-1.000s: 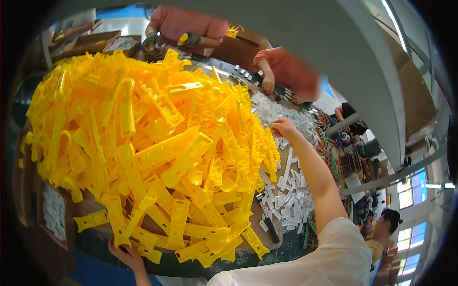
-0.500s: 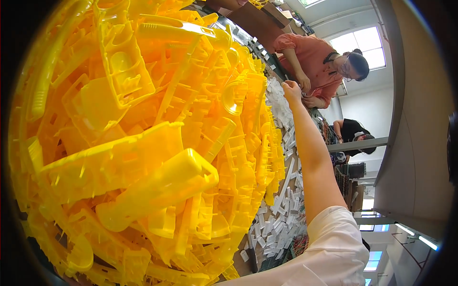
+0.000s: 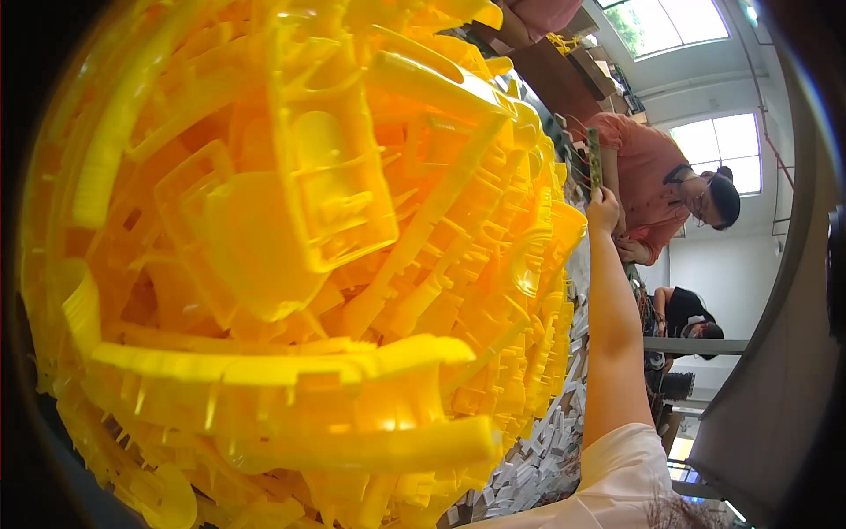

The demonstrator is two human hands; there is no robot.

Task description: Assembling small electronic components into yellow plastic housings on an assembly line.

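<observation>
Neither of my hands shows. Close in front of me, a large heap of yellow moulded plastic parts [image 3: 335,212] fills the left and middle of the head view. Curved handle-like pieces, ribbed shells and flat toothed strips lie tangled in it. Beyond the heap, a person's arm [image 3: 612,344] in a white sleeve reaches up from the lower edge. Dark hair beside that shoulder suggests a co-worker. That person's closed hand [image 3: 603,210] holds a narrow green strip [image 3: 593,159], which looks like a circuit board; thin wires are near it.
Many small white pieces [image 3: 538,458] lie on the table behind the heap. Across from it a co-worker in a coral shirt [image 3: 648,172] bends over the table. Farther off is a person in black [image 3: 687,310]. Brown boxes [image 3: 564,79] stand at the top.
The view has shifted, so the yellow heap looks larger and the people sit farther right. A green strip now shows in the white-sleeved person's hand; half a second ago it was not visible there.
</observation>
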